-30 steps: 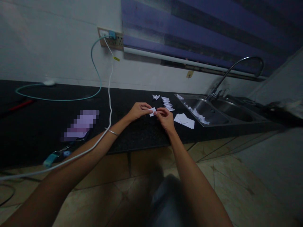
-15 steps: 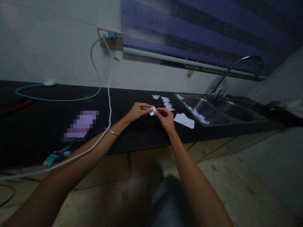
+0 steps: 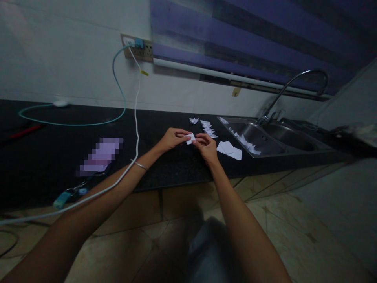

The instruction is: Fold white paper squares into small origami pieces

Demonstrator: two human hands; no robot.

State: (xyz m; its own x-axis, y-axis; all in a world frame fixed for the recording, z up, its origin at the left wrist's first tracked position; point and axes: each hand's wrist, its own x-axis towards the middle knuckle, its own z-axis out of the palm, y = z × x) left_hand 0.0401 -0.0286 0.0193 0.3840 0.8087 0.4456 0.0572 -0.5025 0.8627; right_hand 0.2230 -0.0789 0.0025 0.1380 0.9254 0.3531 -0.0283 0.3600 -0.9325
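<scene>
A small folded piece of white paper (image 3: 190, 138) is pinched between both my hands above the black counter (image 3: 173, 165). My left hand (image 3: 173, 138) grips its left side with fingers closed, and a thin bangle sits on that wrist. My right hand (image 3: 206, 147) pinches the right side of the paper. Just right of my hands lies a small stack of white paper sheets (image 3: 229, 149). Behind my hands is a row of small folded paper pieces (image 3: 207, 128).
A steel sink (image 3: 266, 137) with a curved tap (image 3: 294, 84) holds more paper bits (image 3: 246, 143). A white cable (image 3: 136, 129) and a teal cable (image 3: 88, 124) run from a wall socket (image 3: 138, 47) across the counter. A blurred purple item (image 3: 101, 155) lies at the left.
Both hands keep the paper piece in the same spot; only the fingers shift slightly on it.
</scene>
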